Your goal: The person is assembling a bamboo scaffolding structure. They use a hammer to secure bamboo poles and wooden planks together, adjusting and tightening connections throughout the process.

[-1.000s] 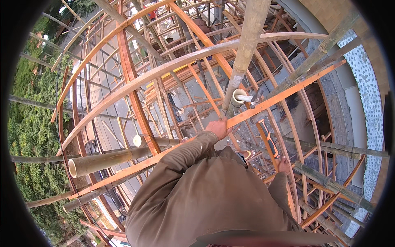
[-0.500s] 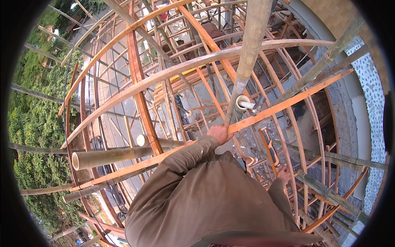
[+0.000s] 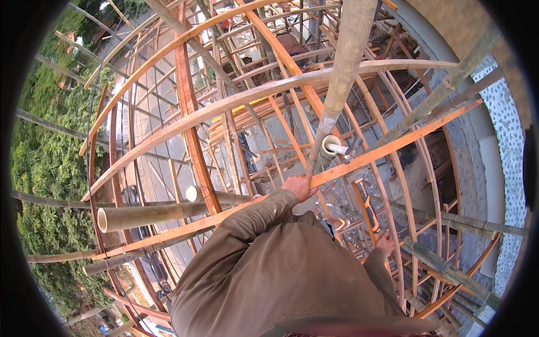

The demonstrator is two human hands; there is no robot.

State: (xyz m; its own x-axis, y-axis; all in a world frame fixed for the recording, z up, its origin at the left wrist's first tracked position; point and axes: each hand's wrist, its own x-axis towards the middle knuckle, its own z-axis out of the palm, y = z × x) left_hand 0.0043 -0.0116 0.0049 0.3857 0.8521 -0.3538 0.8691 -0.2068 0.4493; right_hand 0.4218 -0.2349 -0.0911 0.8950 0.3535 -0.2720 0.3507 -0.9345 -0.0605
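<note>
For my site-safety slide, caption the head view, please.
Left hand grips an orange rail on bamboo scaffolding; right hand holds an orange-handled tool.

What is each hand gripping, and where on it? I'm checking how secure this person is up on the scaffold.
The left hand grips the orange horizontal rail beside the upright bamboo pole. The right hand holds an orange-and-black tool by its lower handle end.

Head camera looks steeply down, close over bamboo scaffolding [image 3: 224,106].
</note>
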